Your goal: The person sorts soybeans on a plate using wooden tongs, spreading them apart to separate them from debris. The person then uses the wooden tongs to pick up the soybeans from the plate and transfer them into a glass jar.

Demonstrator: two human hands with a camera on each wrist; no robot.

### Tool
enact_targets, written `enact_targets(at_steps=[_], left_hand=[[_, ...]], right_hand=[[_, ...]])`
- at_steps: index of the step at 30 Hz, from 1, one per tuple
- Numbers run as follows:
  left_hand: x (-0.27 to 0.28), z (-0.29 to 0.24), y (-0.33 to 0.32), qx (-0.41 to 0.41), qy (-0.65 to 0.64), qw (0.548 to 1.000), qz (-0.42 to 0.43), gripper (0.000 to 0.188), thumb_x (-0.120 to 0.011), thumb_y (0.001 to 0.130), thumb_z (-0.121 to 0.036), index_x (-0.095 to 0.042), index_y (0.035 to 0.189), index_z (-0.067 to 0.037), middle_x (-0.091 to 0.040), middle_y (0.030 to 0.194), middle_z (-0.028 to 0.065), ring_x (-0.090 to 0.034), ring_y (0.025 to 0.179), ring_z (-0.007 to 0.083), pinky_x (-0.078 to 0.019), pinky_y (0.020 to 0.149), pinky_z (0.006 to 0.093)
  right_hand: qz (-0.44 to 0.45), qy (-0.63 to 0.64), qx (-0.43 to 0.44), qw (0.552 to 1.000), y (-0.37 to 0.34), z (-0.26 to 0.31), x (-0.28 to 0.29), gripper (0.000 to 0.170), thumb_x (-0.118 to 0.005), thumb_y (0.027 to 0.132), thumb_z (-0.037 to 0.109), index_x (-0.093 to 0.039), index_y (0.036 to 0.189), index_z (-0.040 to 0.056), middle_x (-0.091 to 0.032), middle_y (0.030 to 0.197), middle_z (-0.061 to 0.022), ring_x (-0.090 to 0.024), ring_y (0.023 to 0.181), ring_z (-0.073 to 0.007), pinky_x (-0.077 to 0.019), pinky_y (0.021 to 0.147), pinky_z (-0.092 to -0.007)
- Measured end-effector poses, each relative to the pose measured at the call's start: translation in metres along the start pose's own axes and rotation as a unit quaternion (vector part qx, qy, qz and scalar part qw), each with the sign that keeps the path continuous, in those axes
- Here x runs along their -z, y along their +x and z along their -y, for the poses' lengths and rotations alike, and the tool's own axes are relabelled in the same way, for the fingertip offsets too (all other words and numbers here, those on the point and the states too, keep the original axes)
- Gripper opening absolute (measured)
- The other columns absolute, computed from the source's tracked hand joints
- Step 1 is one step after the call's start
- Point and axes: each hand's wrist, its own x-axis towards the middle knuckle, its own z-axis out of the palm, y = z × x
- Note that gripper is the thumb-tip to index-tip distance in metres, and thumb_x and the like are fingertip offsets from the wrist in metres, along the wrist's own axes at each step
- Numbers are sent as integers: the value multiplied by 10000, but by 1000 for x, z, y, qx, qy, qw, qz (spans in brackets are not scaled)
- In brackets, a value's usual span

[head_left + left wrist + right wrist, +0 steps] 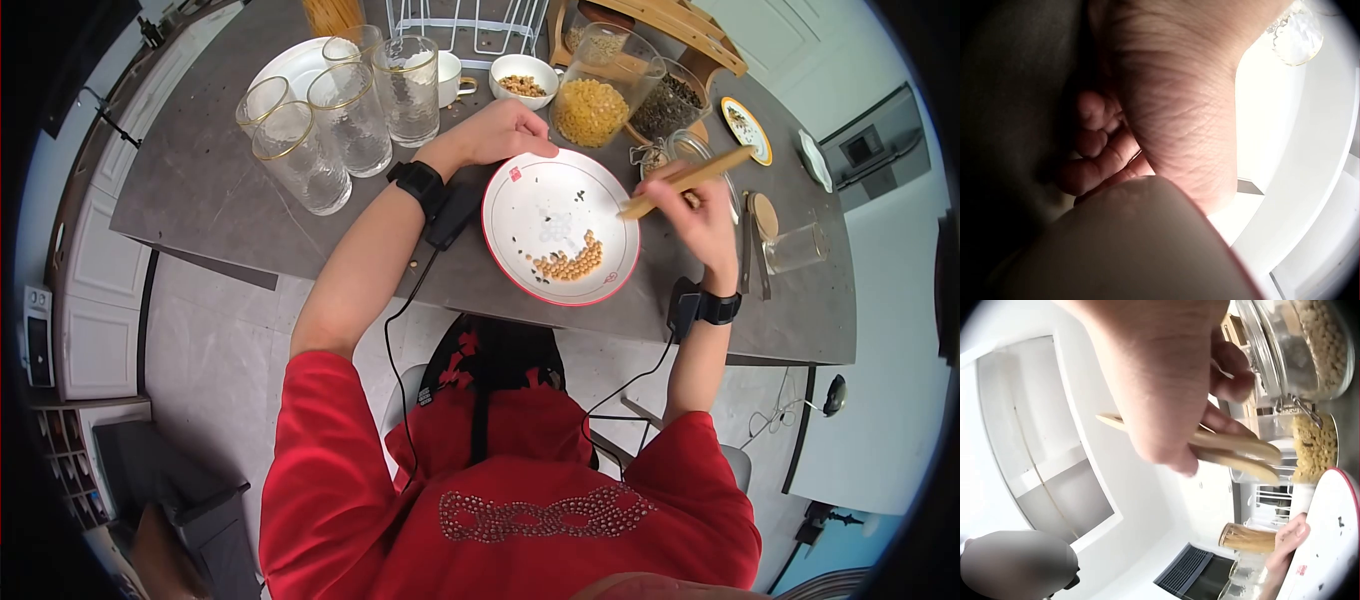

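My left hand (505, 135) grips the far-left rim of a white plate (545, 190) with a red edge, its fingers curled under it in the left wrist view. The plate tilts toward me. A pile of pale round beans or chickpeas (572, 262) lies along its near side, with a few dark seeds (580, 195) scattered about. In my right hand (700, 215) is a pair of wooden tongs (640, 207), held over the plate's right rim. The tongs' two arms stand slightly apart in the right wrist view, with nothing between their tips.
Several gold-rimmed glasses (345, 120) stand to the left. Behind the plate are a white cup (449, 80), a small bowl (525, 92) of mixed bits and a jar of yellow pasta (590, 108). A clip-top jar (1316, 347) sits near my right hand. An overturned glass (797, 248) lies farther right.
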Motion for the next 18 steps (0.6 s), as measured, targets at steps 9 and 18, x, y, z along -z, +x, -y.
enact_targets(at_steps=[9, 18], left_hand=[[1, 0, 0, 3, 3, 1000, 5, 252, -725, 924, -206, -688, 735, -44, -587, 660, -63, -487, 616, 19, -357, 562, 237], [1, -2, 0, 3, 11, 1000, 3, 250, -724, 924, -209, -702, 745, -35, -589, 648, -56, -488, 618, 24, -355, 566, 237]], right_hand=[[163, -49, 8, 985, -3, 5, -20, 167, -812, 895, 216, -780, 916, 53, -596, 606, -18, -473, 502, -96, -356, 498, -288], [-143, -86, 21, 986, 4, -3, -14, 175, -768, 946, 181, -773, 962, 6, -730, 765, -53, -622, 649, -91, -479, 603, -255]])
